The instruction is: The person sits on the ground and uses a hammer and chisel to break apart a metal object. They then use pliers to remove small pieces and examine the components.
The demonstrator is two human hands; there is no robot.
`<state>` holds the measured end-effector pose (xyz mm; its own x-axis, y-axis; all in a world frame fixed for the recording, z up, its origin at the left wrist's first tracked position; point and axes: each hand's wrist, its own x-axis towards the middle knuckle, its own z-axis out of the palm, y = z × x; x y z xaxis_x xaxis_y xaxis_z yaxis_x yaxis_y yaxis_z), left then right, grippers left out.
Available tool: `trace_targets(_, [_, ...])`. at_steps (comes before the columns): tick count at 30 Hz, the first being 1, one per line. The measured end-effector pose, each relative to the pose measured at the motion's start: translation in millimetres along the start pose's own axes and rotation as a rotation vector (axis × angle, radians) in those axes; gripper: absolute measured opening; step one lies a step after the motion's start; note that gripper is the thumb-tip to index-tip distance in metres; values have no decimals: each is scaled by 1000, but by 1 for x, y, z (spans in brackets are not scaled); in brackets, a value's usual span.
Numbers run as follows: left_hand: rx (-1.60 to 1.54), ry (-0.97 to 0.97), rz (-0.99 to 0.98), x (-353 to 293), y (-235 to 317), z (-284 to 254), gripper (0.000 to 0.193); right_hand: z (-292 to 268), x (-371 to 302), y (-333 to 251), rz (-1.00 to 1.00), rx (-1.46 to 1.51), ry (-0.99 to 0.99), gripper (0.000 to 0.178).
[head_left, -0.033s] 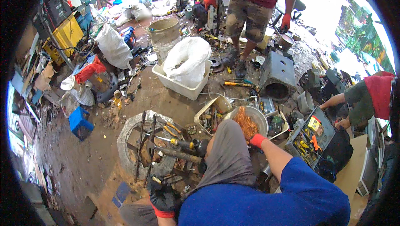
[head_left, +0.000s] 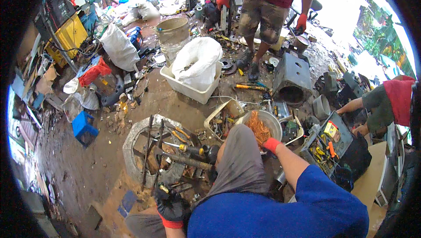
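Copper wire [head_left: 258, 126] lies heaped in a metal bowl [head_left: 279, 129] just beyond my right knee [head_left: 241, 154], between a white tub [head_left: 213, 116] on the left and a tray [head_left: 300, 138] on the right. My right hand [head_left: 272, 145], in a red glove, is at the bowl's near edge, against the tangle; its fingertips are hidden, so I cannot tell whether they grip any strands.

My left hand [head_left: 171, 204], in a black glove with a red cuff, rests low before me, fingers curled in on a small piece [head_left: 164, 189] with a brassy tint, too small to identify.

What is done, by my reading: a good heap of wire is gathered in the bowl, and the left hand's piece is apart from it. How much is left, nothing here tells me.

The wire is bright orange, loose and springy-looking, its strands crossing every way, piled highest toward the middle and leaving bare metal on the bowl's right side.

Within reach, a screwdriver [head_left: 184, 148] and pliers [head_left: 180, 135] lie idle at an octagonal ring [head_left: 130, 148] crossed by dark bars [head_left: 148, 152].
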<state>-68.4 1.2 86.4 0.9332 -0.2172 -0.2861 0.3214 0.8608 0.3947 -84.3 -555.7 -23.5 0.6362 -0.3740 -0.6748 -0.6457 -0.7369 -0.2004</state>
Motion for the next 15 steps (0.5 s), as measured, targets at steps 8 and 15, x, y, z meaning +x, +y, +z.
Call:
trace_targets(8, [-172,-113,-149,3,4,11,54,-92,-51,-74,-394,1271,136,51])
trace_targets(15, [-150,97,-36,-5,5,36,53,-77,-129,-204,-831,943,-49,60])
